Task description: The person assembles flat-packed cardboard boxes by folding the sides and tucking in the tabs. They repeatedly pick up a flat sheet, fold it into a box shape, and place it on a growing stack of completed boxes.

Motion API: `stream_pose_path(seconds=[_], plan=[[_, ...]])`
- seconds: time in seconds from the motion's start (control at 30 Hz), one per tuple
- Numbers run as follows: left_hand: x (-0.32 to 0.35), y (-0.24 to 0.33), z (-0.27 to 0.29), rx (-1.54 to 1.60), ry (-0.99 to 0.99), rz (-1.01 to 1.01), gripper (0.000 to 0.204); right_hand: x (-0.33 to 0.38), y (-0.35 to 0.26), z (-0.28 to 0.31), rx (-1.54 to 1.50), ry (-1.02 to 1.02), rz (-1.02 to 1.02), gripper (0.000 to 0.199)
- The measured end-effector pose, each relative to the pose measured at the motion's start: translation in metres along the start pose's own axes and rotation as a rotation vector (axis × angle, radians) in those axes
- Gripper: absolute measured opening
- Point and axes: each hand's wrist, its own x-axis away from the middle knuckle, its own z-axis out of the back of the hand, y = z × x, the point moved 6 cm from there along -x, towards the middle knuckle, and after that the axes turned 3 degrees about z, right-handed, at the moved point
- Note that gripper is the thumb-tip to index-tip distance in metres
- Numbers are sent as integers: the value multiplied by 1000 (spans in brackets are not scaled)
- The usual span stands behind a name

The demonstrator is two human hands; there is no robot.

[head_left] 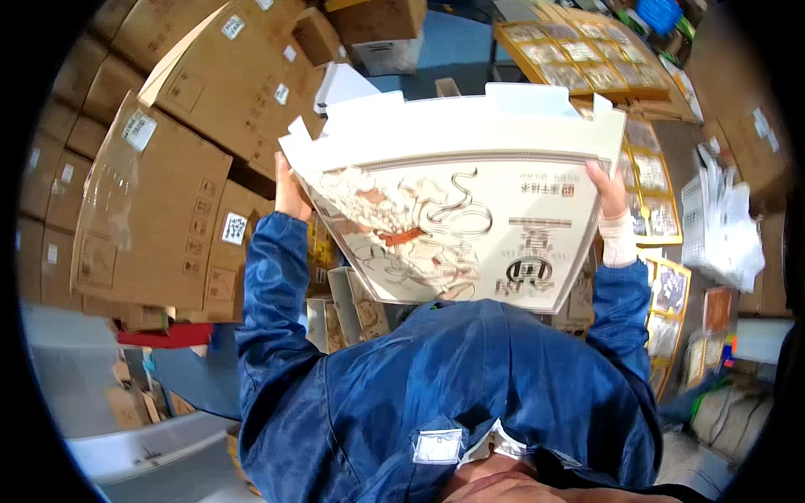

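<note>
the blue jacket [470, 369] is nearest; before its chest the printed white carton [453, 226] is held tilted. the right hand [613, 197] pinches one side, thumb on the face; the left hand [290, 191] clasps the opposite edge, finger spread too hidden to tell. uneven pressure could crease the notched flap [527, 100]; a leftward swing could knock the brown boxes [151, 210].

Losing part of the left hand [290, 196] and most fingers of the right hand [612, 194] behind the box [495, 239]. Hiding some of its near edge behind the jacket [461, 373]. Cutting off the jacket at the lower edge, the blue basket [660, 15] at the upper one. Fading the outermost cartons [57, 189] into the black rim. Showing the packets [545, 53] too small for telling their contents, blurring the white bags [734, 226].
</note>
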Motion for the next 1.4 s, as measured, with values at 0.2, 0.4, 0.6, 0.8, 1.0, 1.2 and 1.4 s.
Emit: stream_pose_path(seconds=[0.2, 0.4, 0.6, 0.8, 1.0, 1.2, 1.4], plan=[[7, -8, -2, -291, -193, -31, 45, -10, 37, 7, 1, 137, 110, 64], [-4, -9, 50, -102, -303, 137, 47, -3, 13, 25, 101, -99, -7, 91], [-5, -16, 56, -192, -196, 76, 46, -16, 27, 32, 761, 255, -90, 81], [-2, -14, 65, -278, -262, 186, 41, -25, 72, 20, 200, 51, -19, 78], [18, -21, 54, -208, -291, 297, 71, -17, 73, 21, 132, 26, 78, 80], [24, 4, 16, -244, -409, 320, 97, -7, 67, 9, -192, -102, -162, 76], [1, 13, 26, -362, -346, 244, 58, -8, 56, 0, -231, -37, -234, 61]])
